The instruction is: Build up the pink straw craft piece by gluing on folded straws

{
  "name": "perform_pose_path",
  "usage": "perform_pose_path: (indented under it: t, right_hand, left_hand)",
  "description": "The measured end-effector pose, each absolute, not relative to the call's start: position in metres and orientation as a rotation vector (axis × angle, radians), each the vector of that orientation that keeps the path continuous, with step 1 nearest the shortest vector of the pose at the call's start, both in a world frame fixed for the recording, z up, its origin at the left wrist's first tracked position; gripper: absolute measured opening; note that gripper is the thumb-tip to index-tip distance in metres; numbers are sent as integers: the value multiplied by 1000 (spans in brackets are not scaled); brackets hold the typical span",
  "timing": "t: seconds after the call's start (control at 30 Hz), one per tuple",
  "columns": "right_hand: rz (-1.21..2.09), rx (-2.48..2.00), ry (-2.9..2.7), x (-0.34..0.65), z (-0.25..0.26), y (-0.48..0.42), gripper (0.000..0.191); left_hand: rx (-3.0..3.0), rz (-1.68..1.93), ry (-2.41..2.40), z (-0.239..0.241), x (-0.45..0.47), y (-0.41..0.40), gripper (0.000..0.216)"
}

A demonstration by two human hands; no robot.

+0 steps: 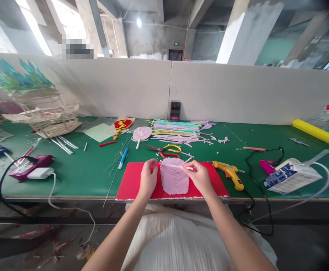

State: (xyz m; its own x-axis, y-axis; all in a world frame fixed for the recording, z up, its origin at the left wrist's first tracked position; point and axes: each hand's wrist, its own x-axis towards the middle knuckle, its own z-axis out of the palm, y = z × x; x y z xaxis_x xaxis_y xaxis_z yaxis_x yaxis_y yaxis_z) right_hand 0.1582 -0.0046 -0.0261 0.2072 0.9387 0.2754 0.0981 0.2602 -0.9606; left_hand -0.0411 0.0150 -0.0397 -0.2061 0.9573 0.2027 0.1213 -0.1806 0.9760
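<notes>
On the green bench (96, 162), a ribbed lilac panel (175, 182) between two hands

Nearest the person's lap, a red board (133, 178) lies crosswise, probably as a flat base. The panel rests on its middle, long axis running away from the body, V-shaped ribs pointing back toward the person. The right hand (198, 175) pinches a pale strip (181, 166) across the far part, seemingly to control its lie. The left hand (149, 177) curls by the left edge; whether it grips anything, I cannot tell. A glue gun (230, 173) sits rightward, seemingly within easy reach; beyond, scissors (156, 149), then bundled strips (177, 130).
</notes>
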Motion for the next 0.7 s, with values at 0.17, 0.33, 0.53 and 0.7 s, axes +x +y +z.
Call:
perform_pose_path:
  t: [0.17, 0.33, 0.53, 0.7]
  right_hand:
    - [686, -1127, -1201, 149, -33, -10, 19]
    - [638, -1067, -1204, 146, -35, -7, 16]
    - [718, -1044, -1265, 151, -31, -4, 17]
    - [846, -1058, -1218, 156, -26, 2, 28]
  left_hand:
    - [1209, 1471, 1333, -29, -37, 12, 19]
    - [1112, 1277, 1126, -16, -17, 9, 37]
    - [978, 1267, 985, -8, -8, 13, 41]
    - [933, 1283, 938, -10, -10, 15, 42]
